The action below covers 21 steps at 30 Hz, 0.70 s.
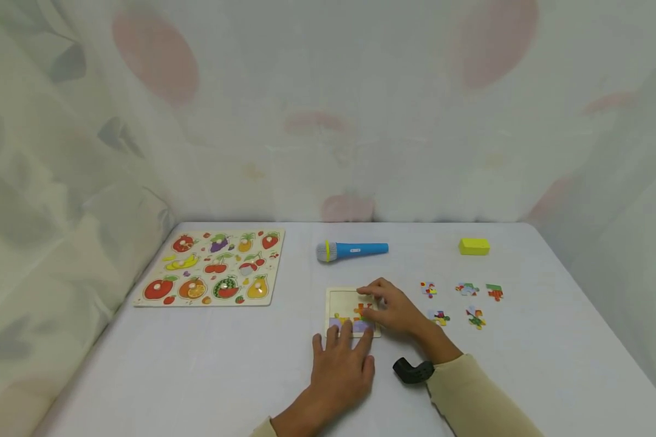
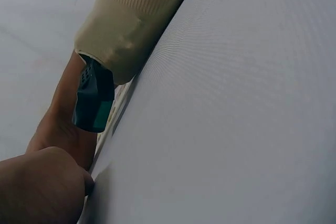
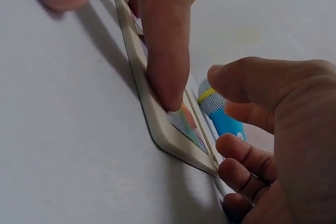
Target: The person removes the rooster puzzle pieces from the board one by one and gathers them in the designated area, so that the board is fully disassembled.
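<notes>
A small square wooden puzzle tray [image 1: 339, 295] lies in the middle of the table, with several joined jigsaw pieces in its lower part, purple, yellow and orange. My left hand [image 1: 341, 367] rests fingers spread over the tray's near edge; in the right wrist view one of its fingers [image 3: 168, 72] presses down on the pieces by the rim. My right hand [image 1: 396, 308] reaches over the tray's right side, its thumb by an orange piece [image 1: 359, 311]. In the right wrist view its thumb and fingertips stand apart beside the tray, with no piece showing between them.
Several loose jigsaw pieces [image 1: 467, 289] lie to the right. Behind the tray is a blue toy microphone [image 1: 361, 249], with a yellow block [image 1: 474, 246] at the back right. A fruit peg puzzle board [image 1: 213, 267] lies on the left. A black device [image 1: 412, 370] sits at the right wrist.
</notes>
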Tool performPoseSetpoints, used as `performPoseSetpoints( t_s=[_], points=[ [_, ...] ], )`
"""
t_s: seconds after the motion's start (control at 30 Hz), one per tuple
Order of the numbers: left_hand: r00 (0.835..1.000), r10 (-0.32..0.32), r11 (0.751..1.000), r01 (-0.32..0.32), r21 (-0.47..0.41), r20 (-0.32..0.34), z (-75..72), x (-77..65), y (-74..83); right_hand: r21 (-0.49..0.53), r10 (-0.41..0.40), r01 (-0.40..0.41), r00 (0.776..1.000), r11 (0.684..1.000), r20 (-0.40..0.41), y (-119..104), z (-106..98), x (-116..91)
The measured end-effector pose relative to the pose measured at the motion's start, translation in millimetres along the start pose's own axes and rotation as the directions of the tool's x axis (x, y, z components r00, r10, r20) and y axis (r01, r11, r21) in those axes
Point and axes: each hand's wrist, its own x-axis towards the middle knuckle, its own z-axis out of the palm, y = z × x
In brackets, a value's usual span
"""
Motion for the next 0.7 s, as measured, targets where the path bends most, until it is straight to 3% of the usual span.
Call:
performPoseSetpoints(
  t_s=[0.33, 0.7],
  points=[
    [1.0, 0.002, 1.0, -0.002, -0.009, -0.002, -0.7, -0.7, -0.1, -0.052, 0.089, -0.086, 0.995, 0.995, 0.043, -3.3, 2.5, -1.2],
    [1.0, 0.012, 1.0, -0.012, -0.007, 0.004, -0.9, -0.9, -1.1, -0.186, 0.08, -0.064, 0.994, 0.98, 0.08, -4.2, 5.2, 1.0]
  ],
)
